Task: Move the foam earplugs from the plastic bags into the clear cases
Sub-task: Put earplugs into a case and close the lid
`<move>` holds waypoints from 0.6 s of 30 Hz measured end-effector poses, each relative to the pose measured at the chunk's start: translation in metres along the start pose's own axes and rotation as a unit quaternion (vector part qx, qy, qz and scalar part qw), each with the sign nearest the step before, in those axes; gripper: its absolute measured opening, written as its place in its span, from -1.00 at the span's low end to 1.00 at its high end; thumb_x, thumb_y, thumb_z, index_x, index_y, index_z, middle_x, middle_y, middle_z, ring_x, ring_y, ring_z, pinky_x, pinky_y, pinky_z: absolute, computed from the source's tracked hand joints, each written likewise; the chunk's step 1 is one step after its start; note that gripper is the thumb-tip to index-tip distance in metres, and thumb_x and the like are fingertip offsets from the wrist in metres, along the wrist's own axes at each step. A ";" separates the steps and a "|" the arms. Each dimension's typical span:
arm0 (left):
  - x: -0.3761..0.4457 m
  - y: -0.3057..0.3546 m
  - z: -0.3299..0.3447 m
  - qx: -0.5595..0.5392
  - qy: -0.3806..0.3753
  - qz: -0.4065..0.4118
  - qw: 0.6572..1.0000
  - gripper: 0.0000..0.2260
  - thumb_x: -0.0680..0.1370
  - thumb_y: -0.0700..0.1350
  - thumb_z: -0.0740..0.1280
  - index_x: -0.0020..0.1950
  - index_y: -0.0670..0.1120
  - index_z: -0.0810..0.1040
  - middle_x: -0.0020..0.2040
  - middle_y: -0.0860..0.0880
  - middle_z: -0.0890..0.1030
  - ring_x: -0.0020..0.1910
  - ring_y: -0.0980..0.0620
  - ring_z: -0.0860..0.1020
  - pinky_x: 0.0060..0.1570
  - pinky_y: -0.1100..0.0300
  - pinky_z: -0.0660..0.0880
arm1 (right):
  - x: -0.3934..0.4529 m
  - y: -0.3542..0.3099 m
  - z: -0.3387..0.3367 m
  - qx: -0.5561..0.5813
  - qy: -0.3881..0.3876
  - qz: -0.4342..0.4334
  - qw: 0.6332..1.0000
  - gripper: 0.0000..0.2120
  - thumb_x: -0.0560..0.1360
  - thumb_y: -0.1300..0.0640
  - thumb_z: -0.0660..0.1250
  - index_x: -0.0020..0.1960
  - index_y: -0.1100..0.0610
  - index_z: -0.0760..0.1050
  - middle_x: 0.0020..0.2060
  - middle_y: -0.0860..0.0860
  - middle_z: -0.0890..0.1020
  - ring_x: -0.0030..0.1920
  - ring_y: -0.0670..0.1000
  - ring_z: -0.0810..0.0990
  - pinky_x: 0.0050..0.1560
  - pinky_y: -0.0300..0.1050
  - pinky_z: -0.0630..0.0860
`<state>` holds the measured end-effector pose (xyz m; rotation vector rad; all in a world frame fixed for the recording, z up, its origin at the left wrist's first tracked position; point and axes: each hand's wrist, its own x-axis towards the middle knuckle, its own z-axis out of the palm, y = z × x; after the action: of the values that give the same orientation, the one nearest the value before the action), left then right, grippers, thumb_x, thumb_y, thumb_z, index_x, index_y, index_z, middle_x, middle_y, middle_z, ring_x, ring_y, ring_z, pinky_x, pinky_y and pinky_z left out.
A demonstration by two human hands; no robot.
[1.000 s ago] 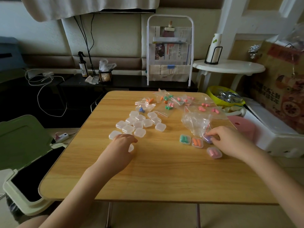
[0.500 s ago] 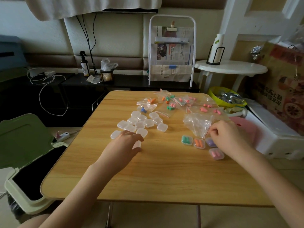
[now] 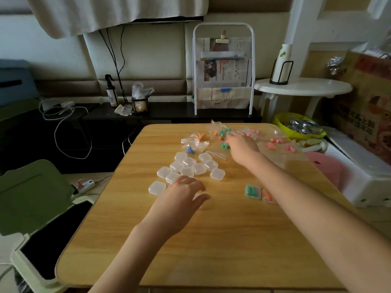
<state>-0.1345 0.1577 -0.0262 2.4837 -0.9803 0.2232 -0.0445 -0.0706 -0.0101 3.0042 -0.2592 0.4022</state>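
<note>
While the right hand (image 3: 241,144) reaches across to the far side of the counter (image 3: 211,240), its fingers lie on the plastic bags (image 3: 220,132) of green and orange foam earplugs (image 3: 224,145); whether they pinch anything I cannot tell. More bags with pink earplugs (image 3: 273,143) lie further right, and one with blue earplugs (image 3: 191,150) sits left. The left hand (image 3: 179,199) rests loosely spread, fingers relaxed, at the near edge of the cluster of empty clear cases (image 3: 190,166). Two filled cases, green (image 3: 252,191) and orange (image 3: 267,195), sit beside the right forearm.
</note>
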 end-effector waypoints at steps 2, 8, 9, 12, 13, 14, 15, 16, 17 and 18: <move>0.002 -0.001 0.000 0.014 -0.010 0.017 1.000 -0.69 0.60 0.12 0.18 0.26 0.03 0.50 0.27 0.13 0.48 0.32 0.19 0.31 0.26 0.24 0.34 | 0.012 -0.003 0.009 -0.043 -0.019 0.023 0.999 -0.62 0.54 0.29 0.23 0.35 0.16 0.41 0.31 0.14 0.47 0.32 0.14 0.43 0.27 0.04 0.41; 0.006 -0.008 -0.001 0.018 -0.018 0.035 0.999 -0.70 0.60 0.11 0.17 0.26 0.03 0.50 0.26 0.13 0.48 0.32 0.20 0.29 0.24 0.27 0.32 | 0.022 -0.005 0.016 -0.100 0.007 0.033 0.994 -0.75 0.56 0.28 0.23 0.22 0.20 0.50 0.12 0.14 0.56 0.18 0.13 0.49 0.13 -0.03 0.43; 0.007 -0.008 -0.001 0.014 -0.015 0.036 0.999 -0.70 0.60 0.10 0.17 0.25 0.03 0.50 0.25 0.13 0.48 0.31 0.20 0.30 0.22 0.30 0.31 | 0.022 -0.003 0.014 -0.091 0.007 0.035 0.995 -0.76 0.55 0.29 0.23 0.20 0.21 0.51 0.10 0.14 0.57 0.16 0.13 0.50 0.10 -0.04 0.43; 0.007 -0.008 -0.001 -0.002 -0.009 0.032 0.999 -0.72 0.60 0.09 0.19 0.23 0.02 0.52 0.21 0.13 0.50 0.27 0.19 0.34 0.20 0.29 0.33 | 0.024 0.001 0.012 -0.038 0.027 0.048 0.998 -0.84 0.55 0.24 0.26 0.10 0.17 0.55 -0.02 0.10 0.60 0.05 0.10 0.52 -0.01 -0.05 0.45; 0.007 -0.007 0.000 -0.009 -0.008 0.030 0.999 -0.72 0.59 0.09 0.20 0.21 0.01 0.53 0.20 0.13 0.51 0.26 0.18 0.35 0.20 0.25 0.35 | 0.023 0.002 0.013 -0.012 0.027 0.051 0.998 -0.84 0.55 0.19 0.27 0.11 0.15 0.55 -0.04 0.08 0.60 0.02 0.09 0.54 -0.03 -0.05 0.48; 0.006 -0.007 0.001 -0.016 -0.009 0.027 0.999 -0.73 0.59 0.08 0.21 0.20 0.01 0.54 0.19 0.13 0.52 0.26 0.17 0.36 0.20 0.22 0.37 | 0.022 0.002 0.015 0.004 0.014 0.046 0.999 -0.81 0.56 0.13 0.29 0.15 0.12 0.53 -0.03 0.07 0.61 0.02 0.08 0.55 -0.02 -0.04 0.51; 0.005 -0.006 0.002 -0.022 -0.010 0.025 0.999 -0.73 0.59 0.08 0.21 0.20 0.01 0.54 0.18 0.12 0.52 0.26 0.16 0.37 0.20 0.20 0.38 | 0.019 0.003 0.018 0.007 -0.004 0.037 0.999 -0.77 0.56 0.09 0.29 0.19 0.10 0.52 0.00 0.07 0.60 0.05 0.09 0.56 0.00 -0.03 0.52; 0.005 -0.005 0.003 -0.026 -0.012 0.024 0.999 -0.73 0.59 0.08 0.22 0.19 0.01 0.54 0.18 0.12 0.53 0.26 0.16 0.37 0.20 0.21 0.37 | 0.018 0.003 0.020 0.002 -0.021 0.033 0.999 -0.76 0.56 0.09 0.29 0.21 0.10 0.51 0.03 0.08 0.59 0.07 0.10 0.56 0.02 -0.02 0.50; 0.004 -0.004 0.004 -0.029 -0.014 0.024 0.999 -0.74 0.59 0.09 0.22 0.19 0.01 0.54 0.19 0.12 0.53 0.26 0.17 0.37 0.21 0.23 0.36 | 0.016 0.003 0.022 -0.003 -0.027 0.038 0.999 -0.78 0.57 0.14 0.27 0.20 0.11 0.51 0.05 0.09 0.58 0.07 0.10 0.55 0.00 -0.04 0.50; 0.004 -0.003 0.005 -0.031 -0.014 0.026 0.999 -0.74 0.59 0.09 0.22 0.19 0.02 0.54 0.19 0.12 0.53 0.27 0.17 0.37 0.20 0.26 0.35 | 0.016 0.004 0.023 -0.005 -0.024 0.048 0.999 -0.80 0.57 0.19 0.25 0.17 0.13 0.52 0.06 0.10 0.57 0.06 0.09 0.54 -0.01 -0.06 0.52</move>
<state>-0.1294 0.1550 -0.0300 2.4138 -1.0475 0.1733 -0.0245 -0.0796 -0.0273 3.0033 -0.4082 0.3351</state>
